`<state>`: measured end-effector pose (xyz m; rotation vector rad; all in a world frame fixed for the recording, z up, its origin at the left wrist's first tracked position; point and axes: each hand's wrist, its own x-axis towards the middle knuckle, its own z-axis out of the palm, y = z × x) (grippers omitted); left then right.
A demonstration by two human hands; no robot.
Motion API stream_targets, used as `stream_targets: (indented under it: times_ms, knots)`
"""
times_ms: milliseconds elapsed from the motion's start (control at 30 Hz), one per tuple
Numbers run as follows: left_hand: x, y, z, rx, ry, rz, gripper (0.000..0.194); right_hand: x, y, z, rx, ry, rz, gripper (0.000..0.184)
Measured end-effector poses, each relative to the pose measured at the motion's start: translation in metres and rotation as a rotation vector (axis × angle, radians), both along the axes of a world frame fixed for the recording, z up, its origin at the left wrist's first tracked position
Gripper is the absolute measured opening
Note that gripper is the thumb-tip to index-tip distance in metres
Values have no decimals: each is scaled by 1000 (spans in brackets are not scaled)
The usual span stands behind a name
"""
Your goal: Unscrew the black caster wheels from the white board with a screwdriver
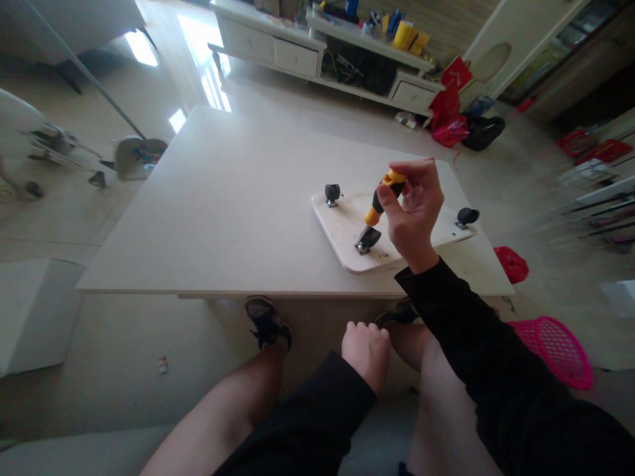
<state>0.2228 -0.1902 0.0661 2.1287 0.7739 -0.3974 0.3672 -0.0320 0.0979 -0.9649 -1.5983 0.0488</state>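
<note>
My right hand point(417, 208) is closed around the yellow and black handle of a screwdriver point(376, 203). The tool slants down, its tip at the base of a black caster wheel point(368, 239) on a white board point(347, 259) with rounded corners. Two more casters show on that board, one at the far left corner point(332, 193) and one at the right end point(467, 216). Below the table edge, over my lap, my left hand point(368, 352) is curled into a fist, knuckles up. Whatever it holds, if anything, is hidden.
The board lies on a white table point(208, 218), near its right front. A pink basket point(553, 347) stands on the floor at right. Behind the table is a white cabinet point(297, 58) with items on top. A dustpan point(133, 158) sits at left.
</note>
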Motion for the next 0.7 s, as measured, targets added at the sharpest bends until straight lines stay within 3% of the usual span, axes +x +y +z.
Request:
stream_targets:
  times_ms: [133, 400, 700]
  knots:
    - [-1, -1, 2, 5, -3, -4, 35, -1, 2, 0, 18, 17, -53, 31]
    - [-1, 1, 6, -9, 8, -10, 34, -2, -3, 2, -77, 36, 132, 24]
    - [-1, -1, -1, 5, -10, 3, 32, 0, 2, 2, 71, 20, -82, 29]
